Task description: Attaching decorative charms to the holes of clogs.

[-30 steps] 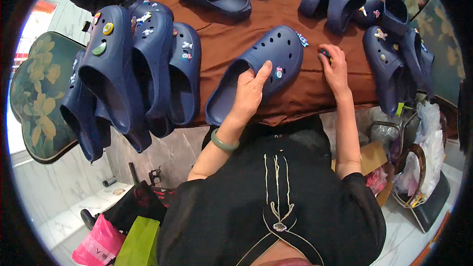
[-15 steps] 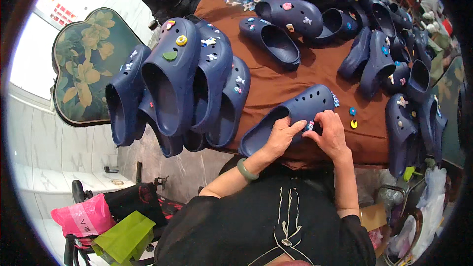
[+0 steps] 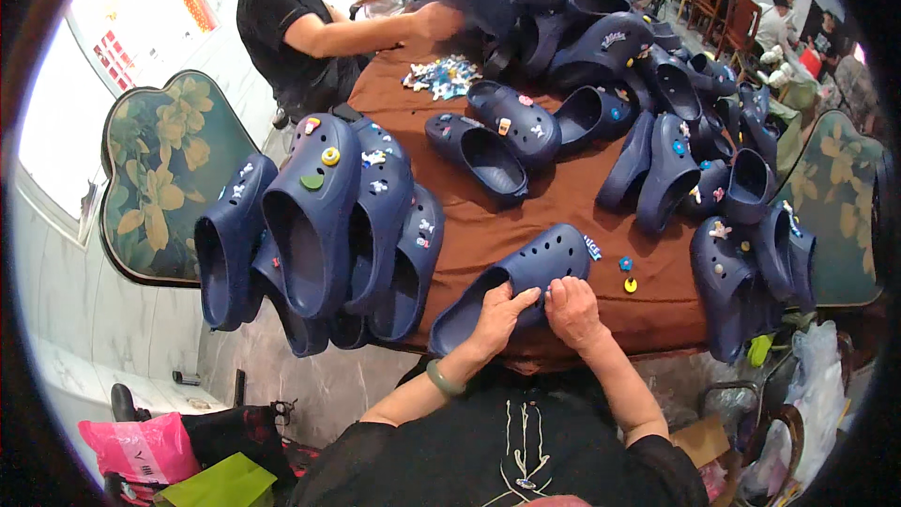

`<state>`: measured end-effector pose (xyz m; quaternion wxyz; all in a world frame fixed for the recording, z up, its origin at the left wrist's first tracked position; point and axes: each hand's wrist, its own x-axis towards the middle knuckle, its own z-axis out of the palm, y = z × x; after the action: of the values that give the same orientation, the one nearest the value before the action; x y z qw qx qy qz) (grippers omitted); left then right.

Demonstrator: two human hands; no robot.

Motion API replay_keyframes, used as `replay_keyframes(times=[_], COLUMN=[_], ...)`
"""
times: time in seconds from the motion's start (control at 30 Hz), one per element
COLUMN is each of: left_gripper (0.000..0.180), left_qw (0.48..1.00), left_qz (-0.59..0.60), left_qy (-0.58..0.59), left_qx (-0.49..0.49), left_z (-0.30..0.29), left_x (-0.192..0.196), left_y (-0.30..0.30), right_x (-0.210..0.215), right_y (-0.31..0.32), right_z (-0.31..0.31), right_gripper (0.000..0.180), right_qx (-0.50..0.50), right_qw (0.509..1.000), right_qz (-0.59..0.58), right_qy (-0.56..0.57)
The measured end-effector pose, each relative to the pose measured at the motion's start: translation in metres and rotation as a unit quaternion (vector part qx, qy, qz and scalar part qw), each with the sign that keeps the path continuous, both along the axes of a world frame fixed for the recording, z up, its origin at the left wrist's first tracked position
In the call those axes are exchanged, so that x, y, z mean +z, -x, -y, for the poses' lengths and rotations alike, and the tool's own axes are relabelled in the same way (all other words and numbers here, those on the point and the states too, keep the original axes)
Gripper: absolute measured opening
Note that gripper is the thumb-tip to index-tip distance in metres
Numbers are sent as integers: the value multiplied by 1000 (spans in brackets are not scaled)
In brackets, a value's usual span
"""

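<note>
Now that the right hand point(image 3: 574, 312) has come back from the far side, both hands pinch the near end of the blue clog point(image 3: 511, 286), left hand point(image 3: 497, 317) beside it, so work on it goes on.

The person wears a black short-sleeved top point(image 3: 526, 451) with thin pale line embroidery down the front, and a green bangle point(image 3: 441, 378) on the left wrist; both forearms are bare.

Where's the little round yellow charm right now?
In the head view, the yellow charm lies on the brown tablecloth, just right of the clog under both hands, below a small blue charm.
</note>
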<state>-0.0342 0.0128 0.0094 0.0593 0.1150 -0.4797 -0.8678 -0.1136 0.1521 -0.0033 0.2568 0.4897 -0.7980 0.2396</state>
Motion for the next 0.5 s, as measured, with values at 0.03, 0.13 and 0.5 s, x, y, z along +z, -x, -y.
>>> replay_keyframes(times=[0.03,0.13,0.5], left_gripper=[24,28,32], left_qw=[1000,998,996], left_qz=[-7,13,-12], left_qy=[2,61,82], left_qx=[5,16,-15], left_z=[-1,1,-5], left_x=[0,5,2], left_y=[0,2,-7], right_x=[-1,-3,3], right_y=[0,-4,-9], right_z=[2,6,-23], right_gripper=[22,15,13], right_qx=[5,-19,-109], right_qw=[1000,998,876], right_qz=[-7,19,424], right_qy=[2,53,201])
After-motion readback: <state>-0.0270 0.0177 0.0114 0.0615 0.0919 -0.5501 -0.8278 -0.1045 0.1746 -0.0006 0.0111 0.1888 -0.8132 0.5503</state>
